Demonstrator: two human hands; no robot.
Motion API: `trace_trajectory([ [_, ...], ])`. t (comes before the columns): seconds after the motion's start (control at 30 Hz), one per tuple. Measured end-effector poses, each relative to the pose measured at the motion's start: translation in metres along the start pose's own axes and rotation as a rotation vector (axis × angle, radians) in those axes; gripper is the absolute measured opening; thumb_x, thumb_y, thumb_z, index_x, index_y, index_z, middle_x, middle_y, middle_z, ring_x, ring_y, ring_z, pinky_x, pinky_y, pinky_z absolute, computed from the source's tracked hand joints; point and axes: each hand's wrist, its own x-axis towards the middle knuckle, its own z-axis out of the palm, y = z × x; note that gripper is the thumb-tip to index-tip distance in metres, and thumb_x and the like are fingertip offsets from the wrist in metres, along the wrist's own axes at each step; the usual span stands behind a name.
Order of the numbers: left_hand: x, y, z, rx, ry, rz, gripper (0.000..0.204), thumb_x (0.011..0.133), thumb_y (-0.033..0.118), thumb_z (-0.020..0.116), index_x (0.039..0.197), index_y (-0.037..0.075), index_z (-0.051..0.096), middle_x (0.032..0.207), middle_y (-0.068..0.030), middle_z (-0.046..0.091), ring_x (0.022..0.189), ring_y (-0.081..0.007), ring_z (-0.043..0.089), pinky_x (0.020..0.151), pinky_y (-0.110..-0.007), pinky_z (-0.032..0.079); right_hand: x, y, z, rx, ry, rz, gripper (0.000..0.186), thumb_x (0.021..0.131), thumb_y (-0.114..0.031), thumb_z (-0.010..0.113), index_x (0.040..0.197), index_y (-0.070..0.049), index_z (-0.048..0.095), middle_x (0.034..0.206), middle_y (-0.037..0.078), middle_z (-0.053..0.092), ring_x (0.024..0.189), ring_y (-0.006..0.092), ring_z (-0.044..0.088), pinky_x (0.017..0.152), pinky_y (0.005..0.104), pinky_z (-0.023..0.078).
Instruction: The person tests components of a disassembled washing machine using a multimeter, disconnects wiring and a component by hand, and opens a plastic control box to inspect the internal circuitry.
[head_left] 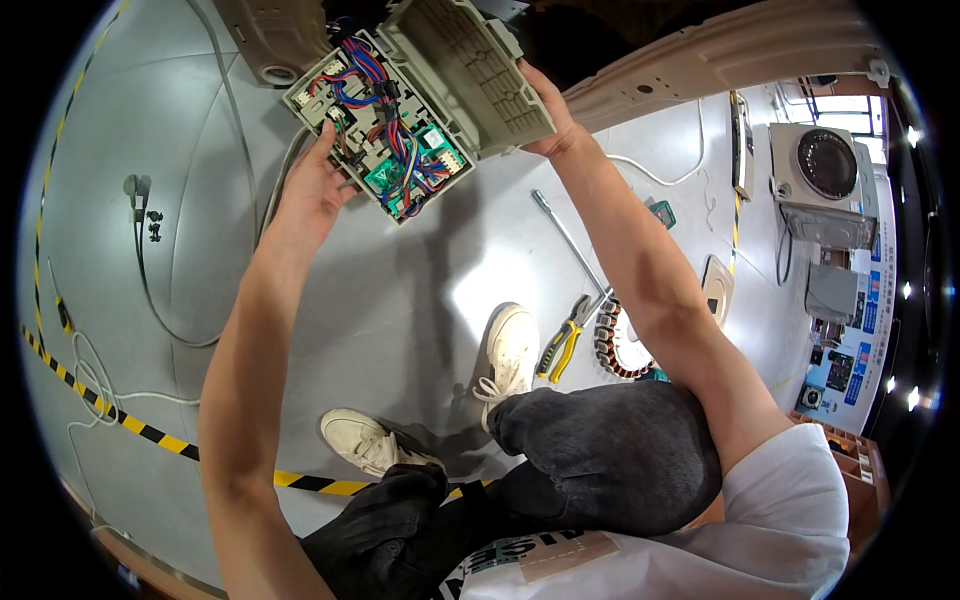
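Note:
An open control box [375, 155] of beige plastic is held up in front of me, tilted, near the top of the head view. Bundles of blue, red and black wires [366, 62] run through it, over green circuit boards [383, 178]. My left hand [314, 182] grips the box's lower left edge, thumb over the rim and fingers beneath. The ribbed lid [465, 75] stands swung open on the right side. My right hand [550, 112] clasps the lid's outer edge, with its fingers partly hidden behind it.
Beige metal frame panels [690, 60] cross the top. On the grey floor lie pliers [562, 345], a long metal tool [566, 236] and a ring-shaped motor stator [622, 338]. A plug with cord [133, 188] and striped tape [150, 433] are left; a front-loading washing machine [825, 165] stands right.

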Motion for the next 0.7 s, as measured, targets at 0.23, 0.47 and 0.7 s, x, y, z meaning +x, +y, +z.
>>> trace_trajectory([
  [0.23,-0.0042,0.0001,0.0035,0.012,-0.005,0.009,0.041,0.096,0.037,0.053,0.124,0.007,0.050,0.117,-0.0065,0.061,0.106,-0.0206,0.059,0.092,-0.042,0.048,0.0006,-0.0002,-0.0012,0.021,-0.035,0.005,0.056,0.090,-0.045,0.054,0.130,-0.006,0.052,0.124,0.013,0.059,0.110,0.0240,0.059,0.095,0.0395,0.048],
  [0.47,-0.0051,0.0019,0.0033,0.015,-0.001,0.005,0.041,0.097,0.038,0.051,0.126,0.009,0.049,0.121,-0.0066,0.059,0.111,-0.0207,0.057,0.095,-0.043,0.045,-0.0012,0.0003,0.0044,-0.007,0.027,-0.003,0.057,0.089,-0.046,0.057,0.128,-0.006,0.053,0.122,0.012,0.060,0.108,0.0237,0.060,0.095,0.0399,0.048],
  [0.7,-0.0062,0.0026,0.0045,0.043,0.001,-0.009,0.045,0.097,0.039,0.051,0.130,0.008,0.047,0.124,-0.0077,0.056,0.113,-0.0221,0.056,0.098,-0.046,0.043,-0.0011,-0.0002,0.0030,-0.025,0.023,-0.003,0.057,0.087,-0.048,0.059,0.126,-0.006,0.056,0.120,0.012,0.061,0.107,0.0235,0.060,0.094,0.0397,0.048],
])
